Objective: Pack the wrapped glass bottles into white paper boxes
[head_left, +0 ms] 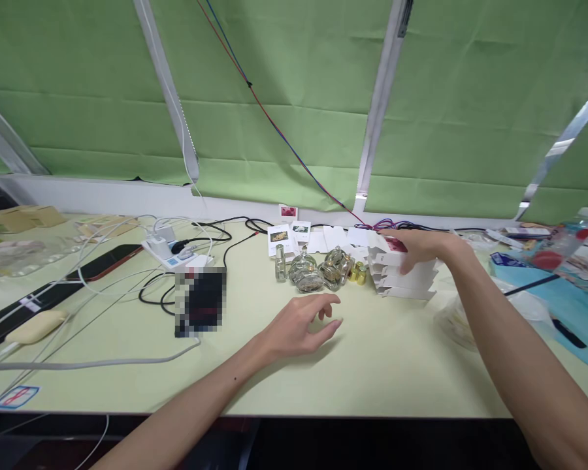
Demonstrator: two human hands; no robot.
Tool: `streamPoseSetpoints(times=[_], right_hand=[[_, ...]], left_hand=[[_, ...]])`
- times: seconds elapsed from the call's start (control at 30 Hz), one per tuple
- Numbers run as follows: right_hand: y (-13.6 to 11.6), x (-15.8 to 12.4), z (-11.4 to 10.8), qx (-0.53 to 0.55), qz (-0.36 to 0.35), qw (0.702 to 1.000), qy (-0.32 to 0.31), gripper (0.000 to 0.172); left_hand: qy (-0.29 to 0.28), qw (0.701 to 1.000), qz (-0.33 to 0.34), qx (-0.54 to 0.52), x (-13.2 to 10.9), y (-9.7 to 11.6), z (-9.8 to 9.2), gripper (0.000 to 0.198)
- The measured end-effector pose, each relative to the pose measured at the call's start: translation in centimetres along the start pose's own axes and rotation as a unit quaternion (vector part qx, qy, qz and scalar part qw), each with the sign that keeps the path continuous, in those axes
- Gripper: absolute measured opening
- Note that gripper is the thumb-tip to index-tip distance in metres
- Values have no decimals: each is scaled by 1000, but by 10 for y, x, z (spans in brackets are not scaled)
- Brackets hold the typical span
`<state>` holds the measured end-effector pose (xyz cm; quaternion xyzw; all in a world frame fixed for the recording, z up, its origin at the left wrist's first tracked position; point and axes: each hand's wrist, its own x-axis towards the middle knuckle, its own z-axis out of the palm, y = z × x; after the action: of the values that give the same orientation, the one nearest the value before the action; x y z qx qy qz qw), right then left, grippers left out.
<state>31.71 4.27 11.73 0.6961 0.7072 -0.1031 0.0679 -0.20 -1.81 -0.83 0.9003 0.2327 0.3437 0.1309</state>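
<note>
My left hand (pixel 304 325) is just above the table in front of the glass bottles, its thumb and fingers apart with nothing between them. Farther right, my right hand (pixel 419 248) reaches over the top of a stack of folded white cardboard boxes (pixel 406 284). Its thumb comes down on the near side, and the other fingers are partly hidden behind the top box, which has a dark red picture. Several clear glass perfume bottles (pixel 308 279) lie grouped left of the stack. Small gold caps (pixel 357 273) sit between them and the boxes. A slim glass bottle (pixel 280 264) stands upright at the group's left.
White picture cards (pixel 280 240) lie behind the bottles. On the left are a power strip (pixel 176 254), cables, a pixelated dark object (pixel 203 300) and a cream-coloured mouse-like object (pixel 36 326). Plastic bags (pixel 455 320) and a blue sheet (pixel 568 307) lie right. Green blinds hang behind.
</note>
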Motion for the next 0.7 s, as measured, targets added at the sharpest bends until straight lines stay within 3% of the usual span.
streamPoseSetpoints(times=[0.23,0.4,0.57,0.7], right_hand=[[-15,-13,-6,-36,-20,999,33,117],[-30,-36,-10,-77,-9,993,90,112],[-51,-66,-9,-99,13,990,96,59],[-65,-68,6,-152,5,988,3,24]], left_hand=[[-14,999,26,40,1,0,-1,27],[-19,998,26,51,1,0,-1,26],[-25,998,26,56,0,1,-1,27],[-27,997,26,61,0,1,0,27]])
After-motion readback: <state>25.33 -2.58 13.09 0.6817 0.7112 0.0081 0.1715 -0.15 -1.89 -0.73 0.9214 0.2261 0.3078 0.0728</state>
